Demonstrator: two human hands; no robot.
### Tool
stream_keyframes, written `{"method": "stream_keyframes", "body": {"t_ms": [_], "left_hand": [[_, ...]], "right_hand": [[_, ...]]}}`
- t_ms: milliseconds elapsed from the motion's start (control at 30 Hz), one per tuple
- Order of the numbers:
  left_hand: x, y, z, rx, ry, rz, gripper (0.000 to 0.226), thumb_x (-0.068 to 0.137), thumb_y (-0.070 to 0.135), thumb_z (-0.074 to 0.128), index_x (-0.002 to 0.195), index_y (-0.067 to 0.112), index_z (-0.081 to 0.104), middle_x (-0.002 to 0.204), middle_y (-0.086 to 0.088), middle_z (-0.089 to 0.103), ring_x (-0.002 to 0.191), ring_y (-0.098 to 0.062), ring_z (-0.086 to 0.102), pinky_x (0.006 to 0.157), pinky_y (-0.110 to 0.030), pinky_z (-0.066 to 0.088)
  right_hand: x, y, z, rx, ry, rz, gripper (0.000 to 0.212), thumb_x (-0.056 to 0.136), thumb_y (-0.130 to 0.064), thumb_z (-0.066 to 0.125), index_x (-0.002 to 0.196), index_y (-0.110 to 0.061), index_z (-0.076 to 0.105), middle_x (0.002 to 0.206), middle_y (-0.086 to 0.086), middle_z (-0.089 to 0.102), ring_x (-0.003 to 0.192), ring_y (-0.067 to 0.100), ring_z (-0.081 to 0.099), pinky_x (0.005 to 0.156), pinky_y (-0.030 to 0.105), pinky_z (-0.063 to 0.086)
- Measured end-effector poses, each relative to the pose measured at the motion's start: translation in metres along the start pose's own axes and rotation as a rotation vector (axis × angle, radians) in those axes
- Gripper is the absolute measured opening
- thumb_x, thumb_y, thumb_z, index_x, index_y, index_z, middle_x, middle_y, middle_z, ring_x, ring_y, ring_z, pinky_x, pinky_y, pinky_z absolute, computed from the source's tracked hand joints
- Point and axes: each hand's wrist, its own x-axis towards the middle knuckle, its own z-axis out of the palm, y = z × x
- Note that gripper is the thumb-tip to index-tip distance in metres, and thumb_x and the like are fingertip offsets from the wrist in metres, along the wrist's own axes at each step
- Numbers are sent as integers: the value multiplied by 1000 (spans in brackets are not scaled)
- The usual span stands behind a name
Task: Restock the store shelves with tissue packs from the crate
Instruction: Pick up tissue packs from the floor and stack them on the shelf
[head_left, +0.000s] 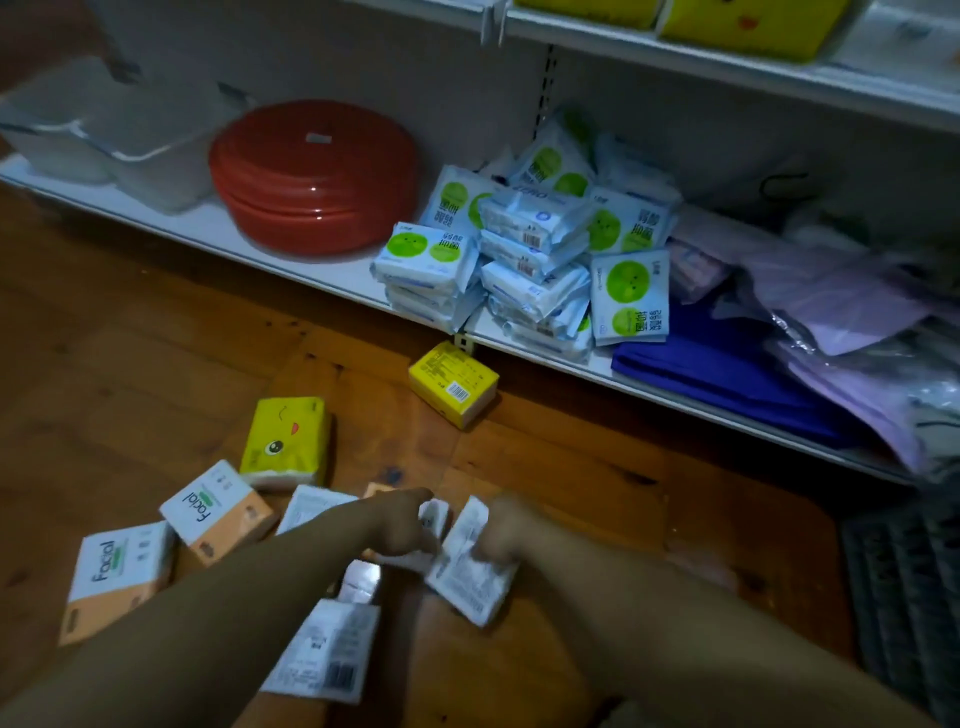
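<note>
Orange "Facial" tissue packs (215, 512), wooden floor (545, 457)

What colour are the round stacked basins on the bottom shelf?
Red, seen in the head view: the basins are glossy red.

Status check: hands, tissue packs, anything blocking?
Left hand and right hand each gripping a white pack. More packs loose on floor. Bottom shelf unblocked.

Red round basins (314, 176) sit stacked on the bottom shelf, beside clear plastic bins (98, 130) at far left. Folded blue cloth (727, 374) and bagged lilac garments (852, 317) lie at right. Wooden floor (130, 338); dark mat (904, 582) at right edge.
</note>
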Motion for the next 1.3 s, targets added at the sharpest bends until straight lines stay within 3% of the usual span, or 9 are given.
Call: {"method": "stream_keyframes", "body": {"t_ms": [100, 200, 300, 567, 700, 867, 967, 1133, 1300], "left_hand": [[-1, 9, -25, -366, 21, 15, 57, 86, 35, 64, 133, 11, 44, 100, -6, 63, 80, -18, 63, 64, -23, 48], [-3, 31, -65, -811, 137, 118, 35, 88, 14, 62, 119, 13, 46, 74, -10, 58, 48, -15, 54, 43, -22, 43], [-8, 58, -112, -860, 462, 276, 37, 82, -2, 62, 116, 8, 52, 82, -11, 59, 62, -20, 56, 57, -28, 46], [-61, 103, -169, -798, 1127, 660, 31, 76, 3, 73, 99, 19, 59, 121, 9, 46, 98, 24, 47, 73, 3, 39], [-91, 108, -187, -813, 1243, 758, 29, 79, 5, 70, 79, 31, 58, 126, 12, 48, 108, 22, 44, 83, -3, 42], [-128, 125, -205, -1084, 1262, 840, 28, 79, 11, 67, 78, 36, 55, 120, 16, 57, 104, -7, 62, 84, -51, 54], [-145, 143, -214, -1215, 1178, 954, 47, 82, -11, 58, 98, 32, 47, 97, 22, 67, 90, 4, 65, 73, -29, 58], [-162, 198, -231, -1135, 1050, 1060, 46, 83, -10, 57, 100, 32, 48, 104, 15, 58, 87, 6, 65, 63, -12, 52], [-167, 285, -233, -985, 887, 1138, 44, 81, -1, 64, 98, 35, 46, 111, 17, 54, 90, -1, 65, 68, -15, 54]], "right_hand": [[0, -2, -62, 284, 84, -84, 37, 82, -14, 71, 117, -4, 63, 123, 9, 63, 109, 23, 62, 90, 30, 49], [-16, -5, -122, 435, 213, -190, 21, 82, -4, 67, 102, -7, 63, 112, 12, 66, 88, 20, 65, 81, 34, 53], [-25, -11, -161, 410, 481, -262, 49, 77, -18, 71, 121, -16, 51, 120, 14, 57, 104, 28, 59, 89, 40, 50], [-74, -32, -219, 200, 975, -562, 70, 79, -30, 73, 139, -36, 36, 137, 0, 27, 125, 23, 35, 101, 38, 40], [-94, -45, -224, 381, 962, -739, 81, 74, -38, 77, 141, -37, 30, 147, -17, 6, 118, -4, 24, 90, 7, 32], [-117, -62, -238, 582, 1134, -975, 43, 83, -32, 53, 115, -54, 35, 147, -13, 16, 121, -22, 26, 86, -4, 32], [-138, -62, -258, 561, 1159, -1022, 45, 82, -26, 54, 112, -56, 38, 146, -17, 18, 119, -20, 32, 87, 5, 42], [-181, -19, -290, 281, 1271, -934, 68, 71, -50, 61, 131, -53, 29, 148, -21, 5, 133, -5, 23, 98, 0, 30], [-227, 52, -325, -128, 1618, -514, 71, 72, -57, 51, 138, -39, 32, 151, 13, 19, 132, 36, 32, 99, 52, 44]]}}
